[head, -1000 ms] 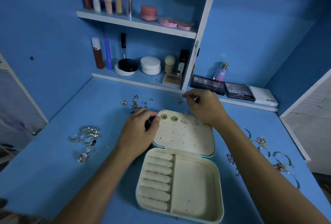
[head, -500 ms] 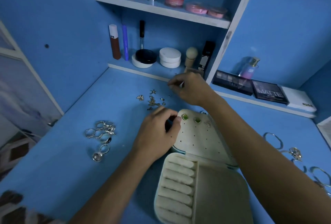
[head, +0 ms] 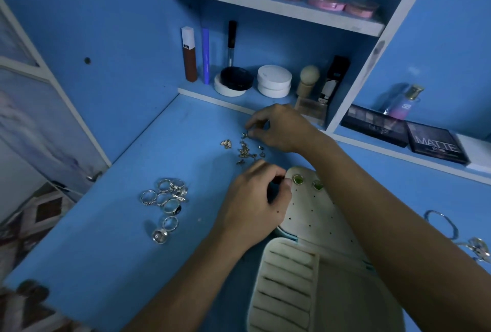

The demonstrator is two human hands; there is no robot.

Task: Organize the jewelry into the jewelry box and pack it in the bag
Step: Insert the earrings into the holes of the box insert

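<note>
Box [head: 318, 214]: lies open on the table just right of the left hand [head: 255, 199], whose curled fingers are pinched at its lid corner.
Earrings [head: 245, 149]: scattered beyond that hand; one is pinched by the right hand [head: 279, 127].
Risk: a small stud could be dropped if pinched loosely.

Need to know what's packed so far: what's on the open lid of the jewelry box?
Two green earrings sit in the lid's top row of holes. The right forearm covers the rest of that row.
</note>
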